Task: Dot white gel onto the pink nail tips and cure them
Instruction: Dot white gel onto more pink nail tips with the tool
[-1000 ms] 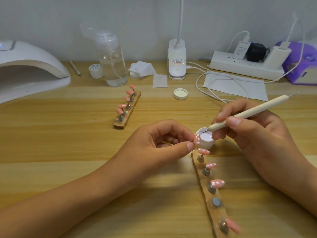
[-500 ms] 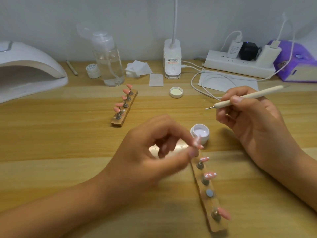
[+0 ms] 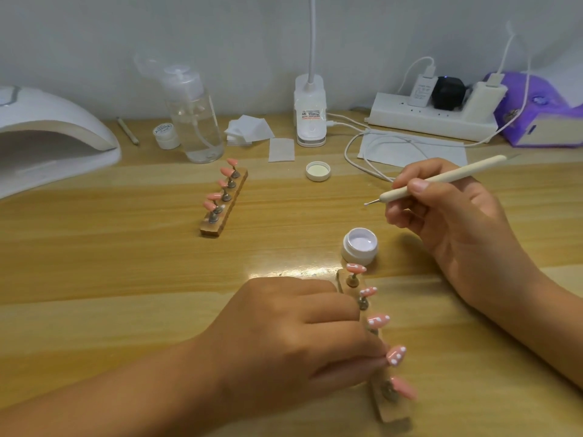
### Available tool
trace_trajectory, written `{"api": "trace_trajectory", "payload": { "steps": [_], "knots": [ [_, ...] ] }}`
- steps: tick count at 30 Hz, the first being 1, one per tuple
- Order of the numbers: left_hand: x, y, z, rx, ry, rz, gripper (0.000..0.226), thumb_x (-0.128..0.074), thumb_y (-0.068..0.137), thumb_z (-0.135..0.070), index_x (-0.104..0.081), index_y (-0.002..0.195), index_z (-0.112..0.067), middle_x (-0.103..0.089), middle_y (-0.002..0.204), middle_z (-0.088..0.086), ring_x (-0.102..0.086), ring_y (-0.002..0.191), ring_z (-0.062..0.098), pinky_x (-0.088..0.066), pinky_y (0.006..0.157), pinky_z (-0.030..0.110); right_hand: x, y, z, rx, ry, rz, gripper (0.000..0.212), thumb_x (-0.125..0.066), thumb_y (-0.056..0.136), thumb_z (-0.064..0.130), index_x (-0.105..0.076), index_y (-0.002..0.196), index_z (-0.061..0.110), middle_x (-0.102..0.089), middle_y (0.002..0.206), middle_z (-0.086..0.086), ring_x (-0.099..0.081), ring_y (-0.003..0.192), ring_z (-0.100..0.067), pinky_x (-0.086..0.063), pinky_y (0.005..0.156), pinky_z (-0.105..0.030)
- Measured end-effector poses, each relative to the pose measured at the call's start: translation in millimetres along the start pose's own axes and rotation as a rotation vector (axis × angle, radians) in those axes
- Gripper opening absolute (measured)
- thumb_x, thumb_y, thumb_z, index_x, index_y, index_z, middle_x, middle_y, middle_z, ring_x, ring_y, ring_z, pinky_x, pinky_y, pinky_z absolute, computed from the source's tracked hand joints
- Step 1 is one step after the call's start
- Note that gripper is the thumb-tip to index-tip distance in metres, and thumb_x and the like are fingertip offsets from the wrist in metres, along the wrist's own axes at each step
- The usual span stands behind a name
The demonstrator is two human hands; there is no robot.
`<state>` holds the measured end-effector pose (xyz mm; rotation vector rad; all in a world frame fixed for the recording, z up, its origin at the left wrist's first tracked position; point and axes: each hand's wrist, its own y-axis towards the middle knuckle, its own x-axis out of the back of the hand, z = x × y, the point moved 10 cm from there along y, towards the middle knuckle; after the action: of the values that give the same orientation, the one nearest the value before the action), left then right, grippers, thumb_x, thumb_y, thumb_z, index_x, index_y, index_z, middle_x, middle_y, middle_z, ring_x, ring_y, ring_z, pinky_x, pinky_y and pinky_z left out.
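A wooden table (image 3: 126, 263) meets a pale wall (image 3: 94, 42). The left grip (image 3: 293, 335) pinches a dotted nail tip (image 3: 396, 355). The right grip (image 3: 451, 222) holds a pen (image 3: 441, 179), near a gel pot (image 3: 360, 247).

Dotted pink tips (image 3: 378, 320) on near strip (image 3: 391, 411); gel pot (image 3: 360, 244) open beside
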<state>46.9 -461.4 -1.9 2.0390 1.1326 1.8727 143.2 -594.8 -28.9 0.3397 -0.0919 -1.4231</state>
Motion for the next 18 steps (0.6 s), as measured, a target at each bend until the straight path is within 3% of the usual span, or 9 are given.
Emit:
{"api": "trace_trajectory", "payload": {
  "steps": [3, 5, 7, 10, 12, 18],
  "knots": [
    [-5.3, -1.9, 8.4, 0.066, -0.061, 0.055, 0.012, -0.069, 0.089, -0.032, -0.077, 0.083, -0.025, -0.053, 0.076, -0.010, -0.041, 0.070, 0.003, -0.022, 0.066, 0.008, -0.8, -2.5, 8.2, 0.083, -0.083, -0.033, 0.008, -0.060, 0.088, 0.021, -0.065, 0.091, 0.026, -0.065, 0.076, 0.004, -0.059, 0.072, -0.009, -0.049, 0.069, -0.020],
    [-7.2, -4.0, 16.2, 0.136, -0.132, 0.089, 0.011, -0.072, 0.087, -0.032, -0.076, 0.080, -0.025, -0.049, 0.084, -0.010, -0.042, 0.080, -0.004, -0.022, 0.067, 0.003, -4.7, -4.4, 14.4, 0.145, -0.168, -0.039, 0.008, -0.055, 0.093, 0.016, -0.061, 0.094, 0.021, -0.060, 0.073, 0.007, -0.055, 0.071, -0.007, -0.047, 0.069, -0.018],
    [-6.0, -4.7, 19.0, 0.161, -0.138, 0.120, 0.011, -0.074, 0.085, -0.032, -0.075, 0.076, -0.026, -0.048, 0.080, -0.010, -0.041, 0.077, -0.004, -0.022, 0.062, 0.006, -10.9, -6.5, 18.9, 0.188, -0.244, -0.020, 0.009, -0.051, 0.095, 0.017, -0.060, 0.095, 0.018, -0.058, 0.074, 0.009, -0.053, 0.071, -0.007, -0.045, 0.070, -0.017],
    [-6.3, -4.4, 9.2, 0.061, -0.077, 0.114, 0.015, -0.071, 0.086, -0.034, -0.074, 0.073, -0.025, -0.050, 0.067, -0.009, -0.033, 0.063, 0.005, -0.021, 0.060, 0.014, -16.2, -9.7, 24.9, 0.245, -0.380, 0.011, 0.008, -0.053, 0.097, 0.020, -0.060, 0.095, 0.018, -0.058, 0.078, 0.008, -0.054, 0.072, -0.014, -0.045, 0.071, -0.025],
    [-8.9, -5.1, 0.6, -0.008, -0.065, 0.151, 0.015, -0.069, 0.087, -0.035, -0.074, 0.076, -0.027, -0.047, 0.064, -0.008, -0.023, 0.066, 0.005, -0.020, 0.060, 0.017, -17.6, -11.8, 30.6, 0.302, -0.508, 0.022, 0.009, -0.054, 0.095, 0.024, -0.060, 0.094, 0.017, -0.059, 0.080, 0.011, -0.054, 0.073, -0.020, -0.046, 0.069, -0.032],
    [-24.2, -8.5, -9.3, -0.100, -0.037, 0.245, 0.013, -0.061, 0.094, -0.033, -0.073, 0.094, -0.031, -0.023, 0.077, -0.008, -0.021, 0.067, 0.006, -0.021, 0.057, 0.016, -22.4, -13.2, 29.5, 0.315, -0.609, 0.045, 0.009, -0.053, 0.092, 0.028, -0.060, 0.091, 0.022, -0.060, 0.082, 0.014, -0.055, 0.072, -0.018, -0.045, 0.067, -0.029]
  ]
}}
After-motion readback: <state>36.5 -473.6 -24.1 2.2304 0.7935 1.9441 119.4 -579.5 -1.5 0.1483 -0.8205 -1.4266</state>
